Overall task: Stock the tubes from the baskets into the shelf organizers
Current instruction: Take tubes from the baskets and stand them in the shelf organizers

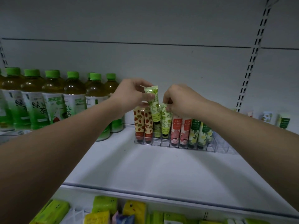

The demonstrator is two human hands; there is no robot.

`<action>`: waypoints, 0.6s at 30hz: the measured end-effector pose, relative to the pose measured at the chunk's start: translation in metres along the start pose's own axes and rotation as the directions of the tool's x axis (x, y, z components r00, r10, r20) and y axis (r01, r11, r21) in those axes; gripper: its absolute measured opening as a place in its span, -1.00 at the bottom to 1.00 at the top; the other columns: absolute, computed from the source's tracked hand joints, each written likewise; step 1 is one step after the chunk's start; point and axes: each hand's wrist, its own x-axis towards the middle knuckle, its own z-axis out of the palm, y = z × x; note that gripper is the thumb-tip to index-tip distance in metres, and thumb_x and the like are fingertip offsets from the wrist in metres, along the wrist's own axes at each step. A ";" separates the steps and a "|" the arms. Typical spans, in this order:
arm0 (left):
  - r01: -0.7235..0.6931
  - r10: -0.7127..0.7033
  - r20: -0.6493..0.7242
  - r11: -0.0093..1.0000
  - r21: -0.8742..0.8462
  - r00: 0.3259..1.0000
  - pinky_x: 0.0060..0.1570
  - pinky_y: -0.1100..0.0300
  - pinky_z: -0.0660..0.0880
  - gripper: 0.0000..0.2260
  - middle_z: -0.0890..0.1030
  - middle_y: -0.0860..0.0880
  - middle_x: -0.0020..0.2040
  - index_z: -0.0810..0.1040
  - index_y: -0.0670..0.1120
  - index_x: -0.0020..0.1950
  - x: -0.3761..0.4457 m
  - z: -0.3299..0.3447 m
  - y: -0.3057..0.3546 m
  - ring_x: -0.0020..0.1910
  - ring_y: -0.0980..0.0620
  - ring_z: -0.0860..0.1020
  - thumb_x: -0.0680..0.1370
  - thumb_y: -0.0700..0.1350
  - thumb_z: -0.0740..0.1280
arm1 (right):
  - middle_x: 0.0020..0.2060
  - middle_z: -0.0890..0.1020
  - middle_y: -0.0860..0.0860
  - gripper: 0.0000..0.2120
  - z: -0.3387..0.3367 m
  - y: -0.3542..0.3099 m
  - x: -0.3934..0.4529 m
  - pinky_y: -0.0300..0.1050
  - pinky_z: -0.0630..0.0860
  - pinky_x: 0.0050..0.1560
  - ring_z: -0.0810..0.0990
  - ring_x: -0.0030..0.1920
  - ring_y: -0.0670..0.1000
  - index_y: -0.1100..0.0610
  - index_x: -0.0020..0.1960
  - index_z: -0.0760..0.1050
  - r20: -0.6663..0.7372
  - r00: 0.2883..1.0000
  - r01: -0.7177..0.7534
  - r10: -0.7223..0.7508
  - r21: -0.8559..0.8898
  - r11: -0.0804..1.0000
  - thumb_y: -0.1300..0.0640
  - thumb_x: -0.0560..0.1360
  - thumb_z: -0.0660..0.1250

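So both hands are up at the clear organizer in the middle of the frame, sitting on the white shelf. The left hand has its grip pinched around a green leaf-print tube, held above the rack and tilted a bit, cap end down. The right hand is curled over the top of a second green tube that's already standing in its slot, fingers pinching its crimped end.

In the rack, left to right: two strawberry tubes, a short green one low in its slot, the two pink flower tubes, then two white-flower green tubes. Slots on the right end look open.

Left side of the frame is crowded with green tea bottles, close beside the left forearm. A few more tubes stand far right. Yellow-green packets fill the shelf below.
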 end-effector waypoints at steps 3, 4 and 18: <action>0.000 0.000 0.000 1.000 0.008 1.000 -0.07 0.09 0.64 -0.79 0.68 -0.12 -0.06 0.61 -0.10 0.08 0.001 0.000 0.002 -0.11 -0.03 0.68 0.47 -0.26 0.44 | -0.03 0.64 0.12 -0.85 0.000 -0.001 0.001 -0.12 0.48 -0.14 0.60 -0.07 0.12 0.19 0.05 0.63 0.008 1.000 -0.012 0.013 -0.005 1.000 0.30 0.49 0.40; 0.002 -0.002 -0.002 1.000 0.007 1.000 -0.07 0.09 0.64 -0.79 0.68 -0.13 -0.06 0.61 -0.11 0.08 0.001 0.000 0.003 -0.11 -0.04 0.68 0.47 -0.27 0.44 | -0.04 0.64 0.12 -0.85 0.000 -0.002 0.000 -0.12 0.47 -0.15 0.60 -0.07 0.12 0.19 0.05 0.63 0.006 1.000 -0.012 0.012 -0.004 1.000 0.30 0.49 0.40; 0.014 -0.010 -0.032 0.993 0.119 0.999 0.01 0.03 0.62 -0.84 0.69 -0.06 -0.11 0.63 -0.09 0.00 -0.001 0.000 0.005 -0.10 -0.04 0.67 0.44 -0.23 0.48 | -0.35 0.47 0.10 -0.72 0.029 -0.001 -0.011 -0.03 0.51 -0.30 0.47 -0.34 0.09 0.19 -0.34 0.38 0.007 0.999 -0.047 0.047 -0.035 0.998 0.47 0.44 0.31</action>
